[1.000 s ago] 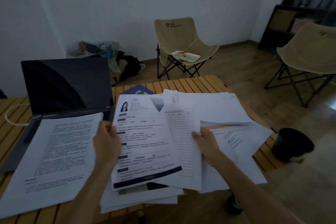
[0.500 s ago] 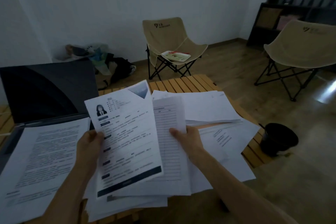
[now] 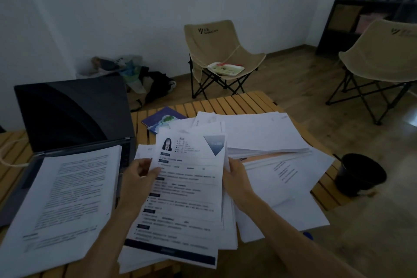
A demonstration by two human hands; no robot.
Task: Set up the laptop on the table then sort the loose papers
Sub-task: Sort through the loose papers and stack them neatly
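Note:
An open laptop (image 3: 72,117) with a dark screen stands at the left of the slatted wooden table (image 3: 246,101). A printed text sheet (image 3: 67,201) lies over its keyboard. My left hand (image 3: 137,178) pinches the left edge of a resume page (image 3: 187,196) with a small photo and a blue triangle. My right hand (image 3: 234,178) grips the right edge of that page together with sheets behind it. More loose papers (image 3: 266,135) lie spread over the table's right half.
A blue booklet (image 3: 164,118) lies behind the papers. A black bucket (image 3: 358,174) sits on the floor by the table's right edge. Two beige folding chairs (image 3: 223,56) (image 3: 379,56) stand beyond; bags (image 3: 144,79) lie by the wall and dark shelves (image 3: 370,2) stand at far right.
The resume page and the lined sheet, fanned apart before, have been drawn together into one stack between both hands. The blue booklet behind them now shows.

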